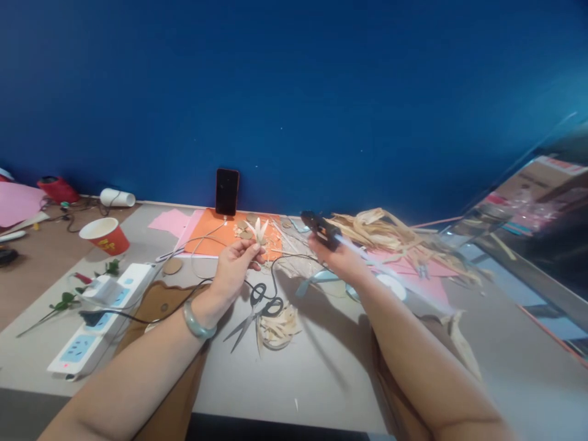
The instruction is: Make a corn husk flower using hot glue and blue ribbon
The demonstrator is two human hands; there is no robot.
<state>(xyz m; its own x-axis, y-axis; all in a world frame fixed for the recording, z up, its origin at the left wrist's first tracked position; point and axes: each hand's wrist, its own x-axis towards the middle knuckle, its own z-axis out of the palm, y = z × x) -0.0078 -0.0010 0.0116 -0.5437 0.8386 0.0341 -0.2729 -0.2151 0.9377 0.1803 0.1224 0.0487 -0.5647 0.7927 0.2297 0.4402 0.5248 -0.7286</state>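
Observation:
Between its thumb and fingers, my left hand (237, 264) pinches a small pale flower (259, 231) with pointed petals that spread upward. My right hand (337, 254) is wrapped round a black hot glue gun (321, 229), with a clear glue stick (356, 248) out of its back end. The gun's nose points left, apart from the flower. A black cord (287, 257) runs between the hands. Below them lie open scissors (257, 312) with black handles, against a round heap of pale husk pieces (279, 327).
A phone (227, 192) leans on the blue wall. Orange paper (209, 236) with scraps lies behind my left hand; dried husks (381, 226) lie at the right. A white power strip (103, 321), a red paper cup (106, 237) and a green sprig (62, 303) stand or lie on the left.

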